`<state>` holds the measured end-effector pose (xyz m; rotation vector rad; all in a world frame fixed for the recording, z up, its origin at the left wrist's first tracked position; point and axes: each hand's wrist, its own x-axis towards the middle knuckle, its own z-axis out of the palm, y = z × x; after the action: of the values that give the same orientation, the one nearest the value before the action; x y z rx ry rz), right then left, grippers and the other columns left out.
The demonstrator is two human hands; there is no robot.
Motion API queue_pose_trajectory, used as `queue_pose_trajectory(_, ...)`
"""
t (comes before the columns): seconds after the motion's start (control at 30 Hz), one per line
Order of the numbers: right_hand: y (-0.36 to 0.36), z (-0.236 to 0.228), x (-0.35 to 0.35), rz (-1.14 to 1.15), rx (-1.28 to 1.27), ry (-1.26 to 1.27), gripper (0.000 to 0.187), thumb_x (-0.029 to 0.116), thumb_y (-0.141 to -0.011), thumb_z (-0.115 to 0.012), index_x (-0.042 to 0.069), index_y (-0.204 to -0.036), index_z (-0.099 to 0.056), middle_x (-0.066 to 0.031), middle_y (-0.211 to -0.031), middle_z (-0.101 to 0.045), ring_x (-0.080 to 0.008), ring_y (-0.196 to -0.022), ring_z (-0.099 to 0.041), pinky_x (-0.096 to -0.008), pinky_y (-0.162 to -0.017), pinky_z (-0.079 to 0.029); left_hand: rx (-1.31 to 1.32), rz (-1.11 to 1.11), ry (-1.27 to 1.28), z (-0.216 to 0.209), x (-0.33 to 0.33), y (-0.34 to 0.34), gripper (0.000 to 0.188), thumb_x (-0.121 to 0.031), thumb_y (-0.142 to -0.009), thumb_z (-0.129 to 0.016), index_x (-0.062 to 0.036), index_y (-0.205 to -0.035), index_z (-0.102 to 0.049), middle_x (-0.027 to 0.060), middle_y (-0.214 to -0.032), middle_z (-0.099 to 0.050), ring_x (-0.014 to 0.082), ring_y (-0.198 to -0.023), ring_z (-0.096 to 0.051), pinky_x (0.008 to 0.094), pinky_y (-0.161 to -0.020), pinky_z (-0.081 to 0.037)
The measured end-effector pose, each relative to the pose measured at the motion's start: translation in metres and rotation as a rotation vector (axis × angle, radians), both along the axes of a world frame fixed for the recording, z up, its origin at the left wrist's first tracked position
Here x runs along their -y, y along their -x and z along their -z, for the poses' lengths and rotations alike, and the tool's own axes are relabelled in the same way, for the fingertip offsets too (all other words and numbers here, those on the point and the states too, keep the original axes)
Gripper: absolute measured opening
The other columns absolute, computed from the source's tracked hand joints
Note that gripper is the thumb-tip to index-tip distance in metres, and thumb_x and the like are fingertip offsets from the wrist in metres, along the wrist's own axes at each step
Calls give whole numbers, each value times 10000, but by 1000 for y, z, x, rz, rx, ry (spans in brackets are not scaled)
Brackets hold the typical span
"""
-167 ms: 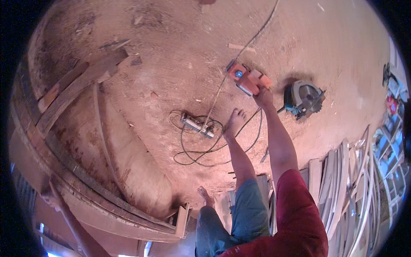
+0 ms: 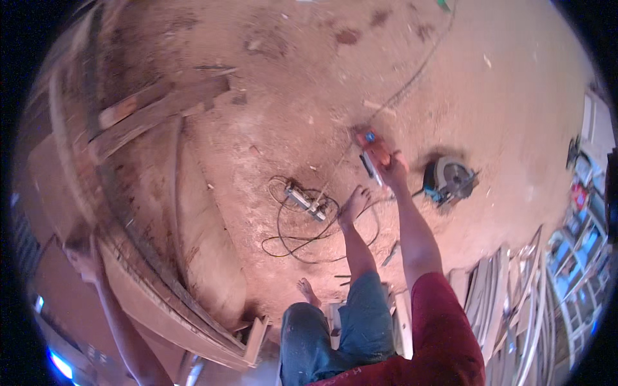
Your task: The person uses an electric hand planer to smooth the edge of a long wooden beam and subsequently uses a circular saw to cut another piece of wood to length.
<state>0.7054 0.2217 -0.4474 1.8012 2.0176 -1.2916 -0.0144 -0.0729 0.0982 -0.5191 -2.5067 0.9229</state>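
My right hand (image 2: pixel 394 172) is closed around the handle of a red electric planer (image 2: pixel 378 154). The planer is tilted, its front end pointing away, and it is just beyond my bare foot (image 2: pixel 354 207). Its lower side is blurred, so I cannot tell if it touches the ground. A circular saw (image 2: pixel 449 180) with a grey guard lies on the dirt just right of that hand. Far to the left, my left hand (image 2: pixel 82 258) is at the edge of a long wooden frame (image 2: pixel 151 286). Motion smears its fingers.
A power strip (image 2: pixel 305 202) with looped black cable (image 2: pixel 280 237) lies on the dirt floor by my foot. Wooden beams (image 2: pixel 158 119) lie at the upper left. Several wood strips (image 2: pixel 499 296) are stacked at the lower right, near a rack (image 2: pixel 573 276) holding blue items.
The planer has swung round in my right hand and sits lower in view, closer to me. My left hand appears higher beside the wooden frame. The whole view has shifted a little.
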Motion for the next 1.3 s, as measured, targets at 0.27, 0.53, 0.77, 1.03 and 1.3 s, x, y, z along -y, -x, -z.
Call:
queue_pose_trajectory(0.27,55,-201,12,438,-86,89,489,302,-833,-757,-30,-1181,-666,-215,-1110,-717,-282,-1020,-704,-410,-830,-569,420,-180,-291,-26,-48,-53,1291,-734,-732,-749,-9,-1617,-149,269,-1611,-326,461,-1448,-382,658,-1094,-384)
queue_pose_trajectory(0.53,104,-372,-82,375,69,-67,684,491,-846,-784,-88,-1197,-682,-207,-1038,-735,-271,-892,-716,-369,-765,-591,639,-228,-416,-71,-49,-23,1346,-580,-682,-838,-104,-1647,-29,200,-1692,-167,429,-1508,-287,670,-1146,-318)
queue_pose_trajectory(0.77,152,-468,-182,175,105,39,696,560,-831,-780,-84,-1088,-725,-161,-910,-750,-258,-799,-719,-413,-666,-579,725,-388,-567,-109,-64,2,1213,-507,-676,-871,-143,-1619,-200,156,-1652,-271,364,-1513,-297,639,-1163,-295)
queue_pose_trajectory(1.03,361,-553,-287,9,189,31,577,506,-911,-731,-29,-1124,-710,-125,-818,-718,-206,-716,-705,-345,-583,-572,689,-359,-857,-79,-132,96,858,-400,-631,-920,-168,-1366,-543,133,-1332,-569,337,-1290,-519,574,-1059,-409)
queue_pose_trajectory(1.3,610,-549,-379,-425,94,76,588,518,-921,-708,-29,-1136,-698,-121,-821,-712,-204,-712,-699,-345,-579,-567,619,-451,-933,-77,-146,44,873,-287,-644,-899,-206,-1430,-527,117,-1328,-551,344,-1316,-481,626,-1087,-351)
